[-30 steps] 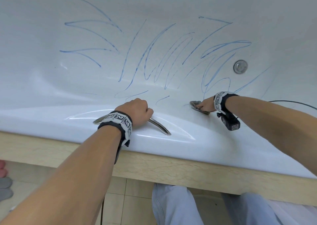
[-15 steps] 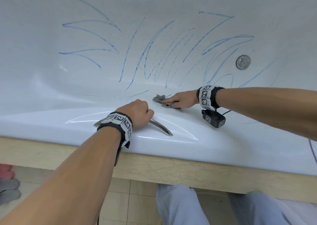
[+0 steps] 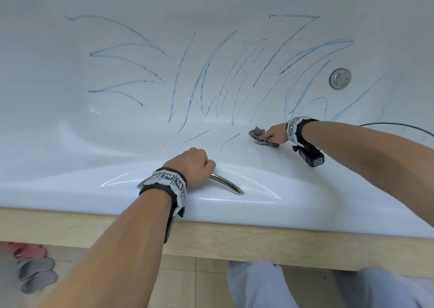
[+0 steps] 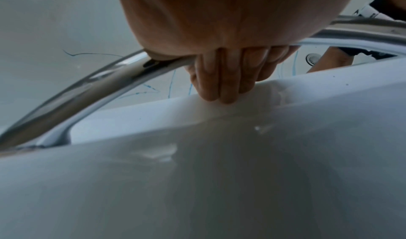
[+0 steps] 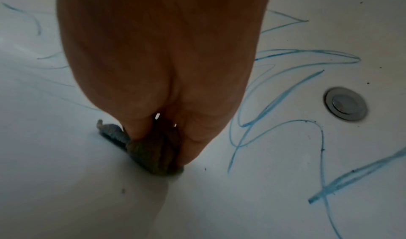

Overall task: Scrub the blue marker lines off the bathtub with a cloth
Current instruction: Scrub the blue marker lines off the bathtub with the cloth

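Note:
The white bathtub (image 3: 70,131) carries many blue marker lines (image 3: 211,77) across its far wall and floor. My right hand (image 3: 273,135) presses a small grey cloth (image 3: 257,132) against the near inner wall, just right of a short blue stroke (image 3: 229,141). In the right wrist view the cloth (image 5: 151,154) is bunched under my fingers, with blue loops (image 5: 274,103) to its right. My left hand (image 3: 192,164) grips the chrome grab handle (image 3: 227,184) on the tub rim; the left wrist view shows its fingers (image 4: 222,81) curled round the handle (image 4: 87,90).
A round chrome drain fitting (image 3: 340,78) sits at the right of the tub wall. A black cable (image 3: 399,126) runs behind my right forearm. A beige stone ledge (image 3: 258,239) fronts the tub. Slippers (image 3: 35,272) lie on the tiled floor at lower left.
My right hand swept the cloth left along the near wall, then back right to where it is now. The left hand kept hold of the handle.

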